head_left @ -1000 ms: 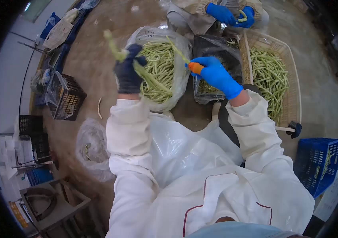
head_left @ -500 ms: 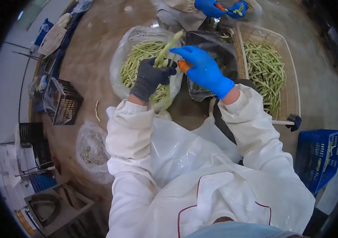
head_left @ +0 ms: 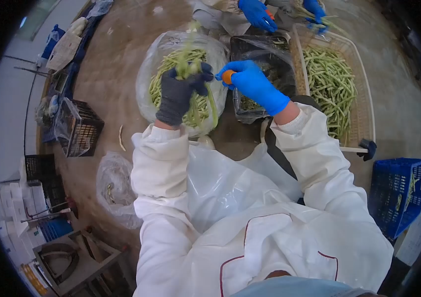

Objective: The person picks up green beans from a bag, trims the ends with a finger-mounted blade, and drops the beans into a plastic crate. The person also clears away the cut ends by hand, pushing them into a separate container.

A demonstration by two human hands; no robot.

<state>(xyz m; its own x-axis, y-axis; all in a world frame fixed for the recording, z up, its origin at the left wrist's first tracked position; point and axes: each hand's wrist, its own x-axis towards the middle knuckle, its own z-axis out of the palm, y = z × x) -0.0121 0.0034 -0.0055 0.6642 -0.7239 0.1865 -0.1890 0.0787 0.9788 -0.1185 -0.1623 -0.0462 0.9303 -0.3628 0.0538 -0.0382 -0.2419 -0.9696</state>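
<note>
My left hand (head_left: pixel 183 94), in a dark glove, is closed around a few long green beans (head_left: pixel 187 68); they stick up past my fingers and are blurred. Beneath it is a clear plastic bag (head_left: pixel 146 64) full of green beans (head_left: pixel 163 79). In a blue glove, my right hand (head_left: pixel 255 89) is closed on a small orange-handled tool (head_left: pixel 228 76), whose working end I cannot make out. Its fingertips are close to the right side of my left hand. Below my right hand stands a black crate (head_left: pixel 242 116) lined with plastic, with dark green scraps inside.
A pale bin (head_left: pixel 369 114) of cut green beans (head_left: pixel 329 94) stands at right. Across from me, a person's blue-gloved hands (head_left: pixel 257 15) hold an orange-handled tool and beans. A blue crate (head_left: pixel 393 198) is at lower right, a plastic bag (head_left: pixel 116 185) on the floor at left.
My left hand has turned and shifted slightly up with the beans. My right hand has drawn its fingers in. The other person's hands have moved apart, one to the bin's far edge.
</note>
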